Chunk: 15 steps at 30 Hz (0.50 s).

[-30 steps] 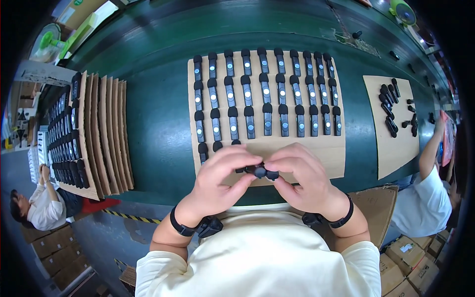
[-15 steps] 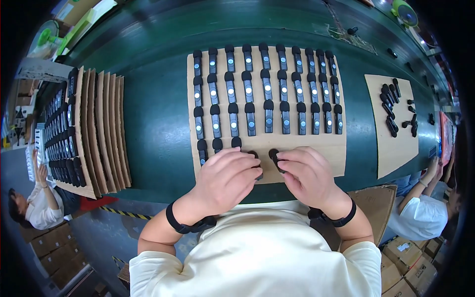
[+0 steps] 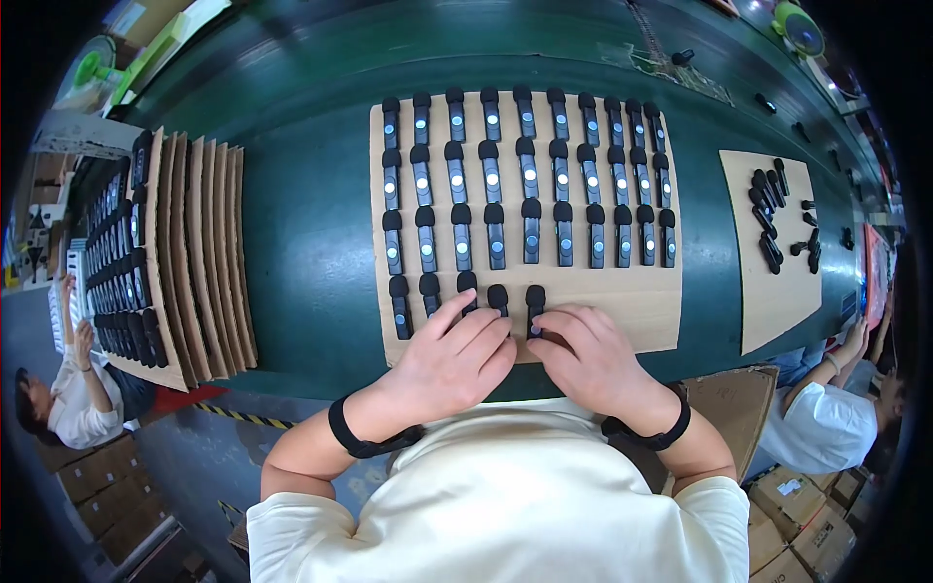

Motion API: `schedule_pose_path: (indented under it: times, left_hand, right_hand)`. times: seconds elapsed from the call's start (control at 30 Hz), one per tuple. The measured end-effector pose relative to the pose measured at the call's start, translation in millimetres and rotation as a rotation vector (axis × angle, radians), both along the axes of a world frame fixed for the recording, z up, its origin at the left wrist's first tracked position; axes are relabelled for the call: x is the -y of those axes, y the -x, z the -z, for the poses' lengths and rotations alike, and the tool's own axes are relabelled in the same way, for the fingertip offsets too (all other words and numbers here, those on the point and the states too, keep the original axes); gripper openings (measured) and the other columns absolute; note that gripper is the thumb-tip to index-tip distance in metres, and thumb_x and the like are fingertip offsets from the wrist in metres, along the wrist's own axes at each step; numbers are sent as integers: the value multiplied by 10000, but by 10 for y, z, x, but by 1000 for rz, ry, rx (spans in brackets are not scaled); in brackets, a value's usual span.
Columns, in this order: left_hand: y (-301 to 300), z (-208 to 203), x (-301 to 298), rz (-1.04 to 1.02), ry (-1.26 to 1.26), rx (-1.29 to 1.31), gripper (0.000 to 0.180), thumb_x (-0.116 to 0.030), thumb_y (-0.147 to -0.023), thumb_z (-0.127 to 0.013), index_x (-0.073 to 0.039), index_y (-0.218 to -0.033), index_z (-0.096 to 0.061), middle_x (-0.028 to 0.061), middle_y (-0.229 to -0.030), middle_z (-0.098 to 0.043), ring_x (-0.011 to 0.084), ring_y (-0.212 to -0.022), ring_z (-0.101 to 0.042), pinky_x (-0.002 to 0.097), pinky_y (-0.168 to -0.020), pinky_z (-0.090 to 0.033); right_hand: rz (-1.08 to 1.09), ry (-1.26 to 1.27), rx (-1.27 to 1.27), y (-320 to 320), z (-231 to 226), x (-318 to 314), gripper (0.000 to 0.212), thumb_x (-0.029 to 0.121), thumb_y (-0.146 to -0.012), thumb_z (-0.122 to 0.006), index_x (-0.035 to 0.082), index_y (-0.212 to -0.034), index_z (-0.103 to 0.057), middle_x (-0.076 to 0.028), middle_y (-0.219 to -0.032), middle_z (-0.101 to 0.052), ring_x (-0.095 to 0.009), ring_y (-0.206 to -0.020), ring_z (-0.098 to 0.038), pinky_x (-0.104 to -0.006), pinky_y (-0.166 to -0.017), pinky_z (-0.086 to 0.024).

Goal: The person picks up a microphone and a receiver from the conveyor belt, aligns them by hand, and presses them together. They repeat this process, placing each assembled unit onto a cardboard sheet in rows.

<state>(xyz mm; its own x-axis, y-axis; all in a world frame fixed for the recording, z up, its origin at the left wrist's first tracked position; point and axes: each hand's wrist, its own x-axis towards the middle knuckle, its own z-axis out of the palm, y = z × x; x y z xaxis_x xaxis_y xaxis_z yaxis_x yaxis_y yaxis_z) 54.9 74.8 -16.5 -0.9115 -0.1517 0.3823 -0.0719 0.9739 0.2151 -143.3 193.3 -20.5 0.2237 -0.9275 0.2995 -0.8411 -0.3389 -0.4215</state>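
Small black clip-on microphones (image 3: 531, 241) with foam tops and round, mostly lit spots stand in rows on a sheet of cardboard (image 3: 622, 301). The nearest row is shorter. Over that row, my left hand (image 3: 457, 345) has its index finger near the third microphone (image 3: 467, 284). Its other fingers are curled onto the lower body of the fourth microphone (image 3: 498, 295); the thumb is hidden. My right hand (image 3: 588, 350) pinches the lower end of the fifth microphone (image 3: 535, 297), which lies nearly straight beside the fourth with a small gap.
Upright cardboard sheets (image 3: 209, 257) lean at the left, with more microphones (image 3: 121, 253) on the outermost. Another cardboard piece (image 3: 782, 282) at right carries loose microphones (image 3: 765, 209). All rest on a green table (image 3: 301, 223). People (image 3: 83, 398) work at both sides.
The fifth microphone, tilted in my right hand before, now lies straight on the cardboard. My left fingers have drawn back slightly, showing more of the fourth microphone.
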Motion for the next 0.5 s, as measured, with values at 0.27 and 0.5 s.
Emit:
schedule_pose_path:
  times: [0.27, 0.5]
  left_hand:
    - [48, -6, 22, -80, -27, -23, 190, -99, -769, -621, -66, -952, -657, 100, -1071, -624, 249, -1042, -595, 479, -1015, -430]
    - [10, -19, 46, -62, -123, -74, 237, -71, -734, -670, -67, -970, -652, 114, -1077, -620, 271, -1031, -598, 490, -1018, -419]
  right_hand:
    - [64, -44, 0, 14, -36, 124, 248, 96, -785, -636, 85, -1033, -649, -102, -1150, -583, -277, -1051, -572, -372, -865, -475]
    - [127, -60, 128, 589, -458, 284, 332, 11, -760, -705, 73, -1078, -632, -125, -1179, -583, -319, -1080, -582, -402, -888, -494]
